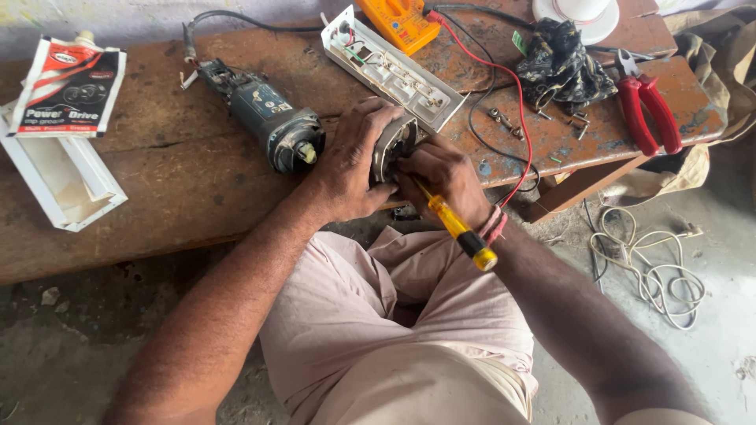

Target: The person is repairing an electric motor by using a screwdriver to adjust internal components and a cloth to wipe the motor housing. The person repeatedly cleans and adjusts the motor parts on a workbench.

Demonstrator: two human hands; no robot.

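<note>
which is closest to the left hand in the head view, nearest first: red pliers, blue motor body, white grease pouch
1. blue motor body, just left of the left hand
2. white grease pouch, far left on the bench
3. red pliers, far right

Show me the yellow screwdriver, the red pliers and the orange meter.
yellow screwdriver (461, 230), head view, on its handle.
red pliers (650, 112), head view, on one red handle.
orange meter (399, 22), head view, on its casing.

A flat red, white and black pouch (69, 86) with a white cap lies on the counter (157, 197), far left of the hands (394, 169).
</note>
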